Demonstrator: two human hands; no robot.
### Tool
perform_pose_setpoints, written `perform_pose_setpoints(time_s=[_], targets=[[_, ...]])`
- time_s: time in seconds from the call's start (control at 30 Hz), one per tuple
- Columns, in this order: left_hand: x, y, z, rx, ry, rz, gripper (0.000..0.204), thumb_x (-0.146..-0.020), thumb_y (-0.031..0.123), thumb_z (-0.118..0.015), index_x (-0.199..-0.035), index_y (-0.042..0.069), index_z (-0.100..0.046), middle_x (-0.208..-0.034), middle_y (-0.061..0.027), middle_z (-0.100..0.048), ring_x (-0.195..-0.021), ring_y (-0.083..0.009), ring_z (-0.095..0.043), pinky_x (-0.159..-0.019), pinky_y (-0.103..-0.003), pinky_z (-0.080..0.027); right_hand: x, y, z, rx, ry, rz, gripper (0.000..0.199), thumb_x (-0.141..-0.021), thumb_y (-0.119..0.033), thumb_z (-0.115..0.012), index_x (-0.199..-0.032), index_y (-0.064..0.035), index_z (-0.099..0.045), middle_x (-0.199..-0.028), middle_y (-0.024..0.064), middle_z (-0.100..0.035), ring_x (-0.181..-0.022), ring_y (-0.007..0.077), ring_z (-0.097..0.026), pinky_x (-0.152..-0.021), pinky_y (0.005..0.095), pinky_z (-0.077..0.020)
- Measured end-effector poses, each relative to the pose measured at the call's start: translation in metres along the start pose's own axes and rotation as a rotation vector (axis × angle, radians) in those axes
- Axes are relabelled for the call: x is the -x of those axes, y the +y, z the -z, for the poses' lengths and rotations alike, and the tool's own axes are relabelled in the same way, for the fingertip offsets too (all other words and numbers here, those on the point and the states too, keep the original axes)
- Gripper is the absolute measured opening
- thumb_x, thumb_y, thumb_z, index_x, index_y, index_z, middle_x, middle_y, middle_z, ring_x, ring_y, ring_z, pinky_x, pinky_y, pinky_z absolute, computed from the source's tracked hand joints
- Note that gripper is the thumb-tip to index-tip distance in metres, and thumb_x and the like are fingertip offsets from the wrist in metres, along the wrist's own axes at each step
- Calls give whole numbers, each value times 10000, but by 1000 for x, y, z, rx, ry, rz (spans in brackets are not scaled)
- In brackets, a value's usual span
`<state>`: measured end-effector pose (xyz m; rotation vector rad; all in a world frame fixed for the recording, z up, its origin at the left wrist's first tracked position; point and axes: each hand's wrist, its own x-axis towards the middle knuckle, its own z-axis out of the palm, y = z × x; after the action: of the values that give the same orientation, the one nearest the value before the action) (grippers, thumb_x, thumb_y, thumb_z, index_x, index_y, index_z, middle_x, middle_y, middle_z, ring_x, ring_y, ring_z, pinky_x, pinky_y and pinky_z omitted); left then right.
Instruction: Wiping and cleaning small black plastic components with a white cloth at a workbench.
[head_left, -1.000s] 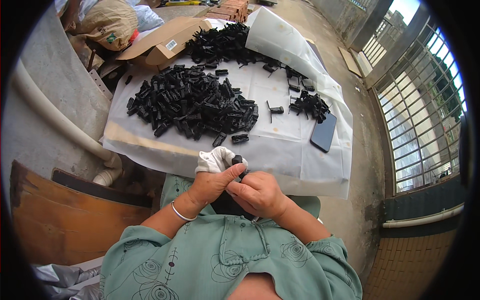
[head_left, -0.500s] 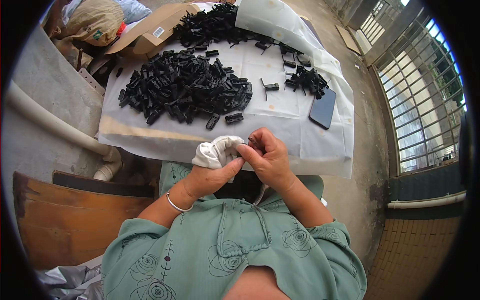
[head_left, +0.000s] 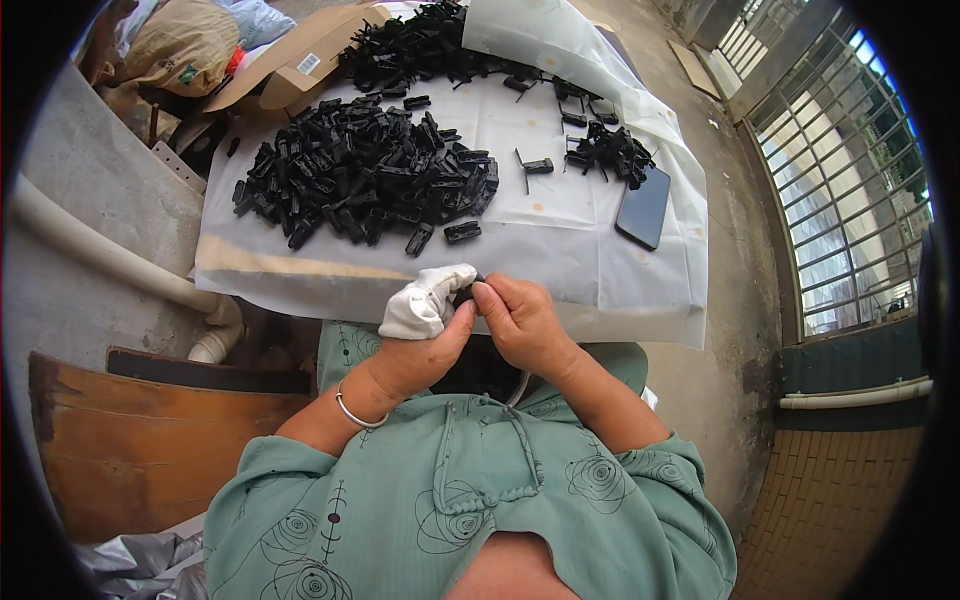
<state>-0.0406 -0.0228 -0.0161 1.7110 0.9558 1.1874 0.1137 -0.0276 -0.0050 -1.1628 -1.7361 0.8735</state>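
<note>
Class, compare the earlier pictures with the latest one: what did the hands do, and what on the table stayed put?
Both hands stayed together at the table's near edge. The left hand keeps the white cloth; the right hand keeps pinching a small black part against it. The big pile of black parts, the small pile and the phone did not move.

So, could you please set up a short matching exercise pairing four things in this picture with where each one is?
Things:
1. white cloth
2. dark phone
3. big pile of black plastic parts
4. silver bangle

Places:
A. flat near the right edge of the white sheet
B. round the left wrist
C. over the fingers of the left hand
D. spread over the left half of the sheet

Pairs: 1-C, 2-A, 3-D, 4-B
</note>
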Motion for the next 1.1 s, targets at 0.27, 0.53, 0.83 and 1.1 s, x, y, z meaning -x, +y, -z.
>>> perform_pose_setpoints(time_s=[0.27,0.53,0.83,1.1], targets=[[-9,3,0,139,-30,-2,316,-827,-4,-563,-1125,-12,-456,-921,-41,-535,-777,-91,-495,-698,-219,-439,-2,9,-2,-226,78,24,193,-909,-158,-518,-777,-20,-548,-573,26,-419,-530,117,-367,-498,268,-346],[-14,9,6,487,-44,304,328,-925,113,-426,-1239,39,-365,-816,-16,-500,-533,-40,-401,-469,-172,-338,5,16,19,-55,-46,72,141,-777,-62,-661,-912,-33,-636,-594,14,-459,-521,91,-414,-500,235,-362],[-13,17,11,483,-377,412,280,-867,86,-431,-1138,23,-413,-747,17,-473,-566,-20,-389,-495,-179,-348,1,1,11,-174,67,-82,66,-809,-66,-646,-831,-32,-593,-698,-11,-509,-585,66,-426,-517,211,-363],[-16,11,6,236,-230,265,221,-819,28,-443,-1037,11,-473,-797,-27,-511,-684,-93,-471,-635,-234,-436,-1,-3,19,-19,-151,-6,192,-912,-168,-517,-810,-8,-543,-635,75,-479,-577,152,-436,-555,291,-402]])
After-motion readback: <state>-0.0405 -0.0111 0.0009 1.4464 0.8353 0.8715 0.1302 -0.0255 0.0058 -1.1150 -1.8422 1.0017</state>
